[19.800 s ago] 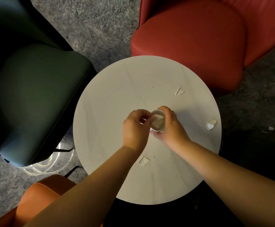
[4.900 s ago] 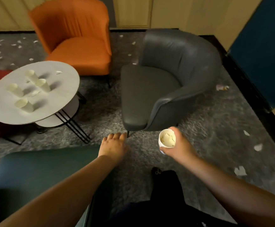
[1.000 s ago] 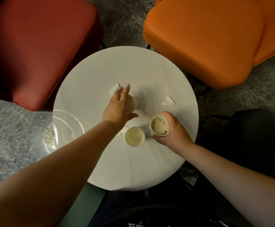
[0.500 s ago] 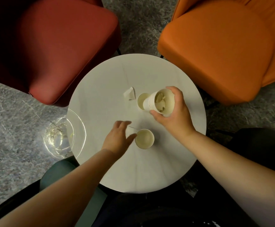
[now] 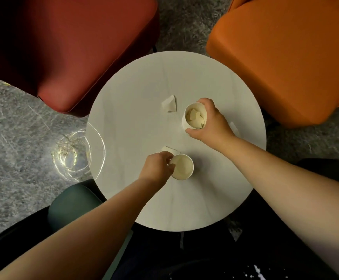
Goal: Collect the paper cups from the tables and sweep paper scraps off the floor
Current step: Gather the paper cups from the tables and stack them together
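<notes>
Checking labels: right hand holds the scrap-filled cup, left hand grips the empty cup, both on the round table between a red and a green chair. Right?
One error: the chair beside the red chair is orange, not green, per the head view. The rest stands: right hand holds the scrap-filled cup, left hand grips the empty cup.

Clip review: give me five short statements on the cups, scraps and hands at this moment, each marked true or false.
1. The right hand holds a cup of scraps. True.
2. The left hand grips the empty cup at its rim. True.
3. The empty cup lies on its side. False: it stands upright.
4. A loose scrap lies on the table. True.
5. The table is square. False: it is round.
</notes>
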`<control>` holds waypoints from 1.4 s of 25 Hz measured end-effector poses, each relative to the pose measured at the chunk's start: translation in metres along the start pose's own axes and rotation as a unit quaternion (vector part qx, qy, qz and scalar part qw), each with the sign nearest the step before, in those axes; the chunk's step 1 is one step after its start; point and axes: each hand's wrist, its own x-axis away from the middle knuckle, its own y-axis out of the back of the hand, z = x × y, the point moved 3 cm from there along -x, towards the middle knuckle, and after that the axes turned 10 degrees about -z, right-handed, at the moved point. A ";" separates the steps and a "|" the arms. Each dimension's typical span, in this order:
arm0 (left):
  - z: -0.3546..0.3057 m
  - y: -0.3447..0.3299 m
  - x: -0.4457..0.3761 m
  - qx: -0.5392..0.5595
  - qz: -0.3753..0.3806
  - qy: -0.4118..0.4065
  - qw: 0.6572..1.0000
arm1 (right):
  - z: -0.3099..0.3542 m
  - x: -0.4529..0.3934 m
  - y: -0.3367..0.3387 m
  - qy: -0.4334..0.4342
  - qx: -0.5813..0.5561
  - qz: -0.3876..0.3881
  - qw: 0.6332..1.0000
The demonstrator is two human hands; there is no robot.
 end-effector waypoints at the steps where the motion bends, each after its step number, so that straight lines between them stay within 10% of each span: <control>1: -0.003 -0.001 -0.001 0.003 -0.003 0.000 1.000 | -0.002 0.004 0.004 -0.006 -0.003 -0.005 1.000; 15: -0.063 -0.018 -0.017 -0.038 0.005 0.012 0.999 | -0.002 0.074 0.081 0.014 -0.071 -0.101 0.992; 35: -0.063 -0.022 -0.009 0.072 -0.007 0.028 0.997 | -0.010 0.085 0.056 0.028 -0.076 -0.027 0.996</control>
